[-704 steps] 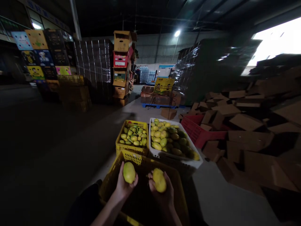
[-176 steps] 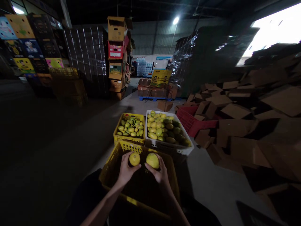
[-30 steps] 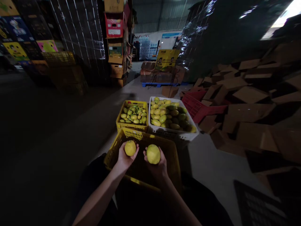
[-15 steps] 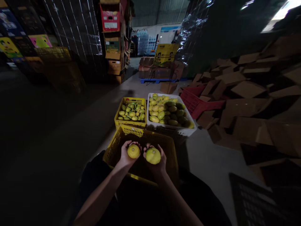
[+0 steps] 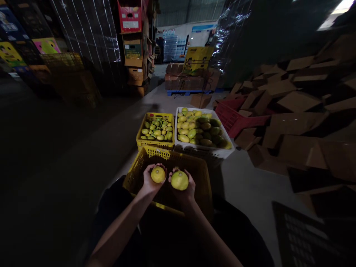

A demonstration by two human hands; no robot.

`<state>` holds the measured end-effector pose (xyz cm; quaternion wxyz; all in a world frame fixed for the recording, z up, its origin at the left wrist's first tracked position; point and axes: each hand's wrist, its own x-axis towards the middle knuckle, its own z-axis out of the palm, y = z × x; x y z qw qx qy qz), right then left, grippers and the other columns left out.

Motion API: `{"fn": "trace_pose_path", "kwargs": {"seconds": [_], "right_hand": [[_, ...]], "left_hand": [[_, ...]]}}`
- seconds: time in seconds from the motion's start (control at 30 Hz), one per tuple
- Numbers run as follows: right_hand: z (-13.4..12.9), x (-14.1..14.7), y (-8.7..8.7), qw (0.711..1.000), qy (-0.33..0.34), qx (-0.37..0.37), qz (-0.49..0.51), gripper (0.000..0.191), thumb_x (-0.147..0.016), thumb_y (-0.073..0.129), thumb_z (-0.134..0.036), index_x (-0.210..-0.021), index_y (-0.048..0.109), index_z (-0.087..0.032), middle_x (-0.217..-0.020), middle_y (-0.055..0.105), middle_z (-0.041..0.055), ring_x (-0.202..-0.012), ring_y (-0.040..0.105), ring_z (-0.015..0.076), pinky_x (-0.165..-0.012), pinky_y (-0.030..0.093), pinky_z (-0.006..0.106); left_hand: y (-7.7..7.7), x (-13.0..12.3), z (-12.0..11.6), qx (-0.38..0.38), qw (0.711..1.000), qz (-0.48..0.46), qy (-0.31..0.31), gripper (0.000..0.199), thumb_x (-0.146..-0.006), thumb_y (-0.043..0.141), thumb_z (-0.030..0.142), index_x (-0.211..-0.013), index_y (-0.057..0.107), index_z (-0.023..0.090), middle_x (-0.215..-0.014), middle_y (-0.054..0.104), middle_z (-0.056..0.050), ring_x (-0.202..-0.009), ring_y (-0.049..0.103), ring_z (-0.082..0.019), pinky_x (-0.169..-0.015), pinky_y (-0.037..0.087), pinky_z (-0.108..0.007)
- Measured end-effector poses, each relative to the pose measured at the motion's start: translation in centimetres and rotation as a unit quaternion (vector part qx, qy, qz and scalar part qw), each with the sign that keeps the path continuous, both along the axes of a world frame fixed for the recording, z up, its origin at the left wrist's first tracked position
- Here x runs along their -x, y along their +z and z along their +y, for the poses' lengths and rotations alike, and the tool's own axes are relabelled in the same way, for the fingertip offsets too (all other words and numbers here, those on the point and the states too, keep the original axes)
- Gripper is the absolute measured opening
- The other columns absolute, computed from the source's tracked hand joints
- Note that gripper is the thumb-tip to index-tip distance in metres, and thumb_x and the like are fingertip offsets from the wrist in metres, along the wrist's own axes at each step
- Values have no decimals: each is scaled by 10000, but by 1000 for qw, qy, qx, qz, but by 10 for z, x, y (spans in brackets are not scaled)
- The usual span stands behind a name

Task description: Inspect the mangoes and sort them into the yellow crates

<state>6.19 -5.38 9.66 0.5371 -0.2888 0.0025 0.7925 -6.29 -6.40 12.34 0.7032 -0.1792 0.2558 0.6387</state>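
Observation:
My left hand point(image 5: 150, 182) is wrapped round a yellow fruit point(image 5: 158, 174), its stem end facing up at me. In my right hand point(image 5: 188, 188) sits a larger yellow-green fruit point(image 5: 179, 180), fingers curled about its far side and edge. Both hands are side by side over the near yellow crate point(image 5: 204, 174), whose inside is dark. Beyond it a smaller yellow crate point(image 5: 141, 142) holds several green and yellow fruits point(image 5: 157, 132). To its right, a white crate point(image 5: 226, 151) is heaped with larger yellow and green fruits point(image 5: 191, 133).
A red crate point(image 5: 233, 118) leans among many brown cardboard boxes point(image 5: 299, 128) on the right. Farther back, a blue pallet point(image 5: 189, 92) carries cartons and a yellow box point(image 5: 198, 59). Stacked cartons point(image 5: 135, 52) stand at the back left.
Both fruits are still held and have shifted slightly upward in view. The right-hand fruit has moved a little left and appears slightly turned. The crates also appear slightly higher.

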Motion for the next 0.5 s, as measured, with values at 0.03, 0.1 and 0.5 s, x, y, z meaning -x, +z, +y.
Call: {"fn": "trace_pose_path", "kwargs": {"seconds": [0.03, 0.1, 0.5], "right_hand": [[0, 1, 1, 1000, -3, 6, 2, 160, -798, 533, -269, -740, 644, -169, -668, 702, 43, -648, 685, 191, -683, 586, 354], [0, 2, 4, 1000, -8, 23, 7, 207, -825, 488, -275, -772, 658, -167, -684, 712, 51, -645, 685, 189, -687, 591, 367], [7, -4, 2, 996, -40, 78, 33, 257, -875, 510, -332, -985, 660, -155, -895, 740, 98, -905, 699, 221, -638, 614, 323]], "left_hand": [[0, 0, 0, 3, 1000, 6, 7, 170, -735, 508, 103, -782, 666, 142, -622, 647, -33, -619, 639, -145, -678, 520, -270], [-2, -2, 1, 7, 999, 24, 25, 239, -772, 485, 144, -900, 686, 129, -642, 658, -46, -624, 646, -156, -664, 527, -272], [-8, -1, 9, 12, 998, 56, 10, 315, -876, 463, 223, -1135, 594, 101, -816, 703, -102, -784, 692, -215, -689, 592, -327]]}}
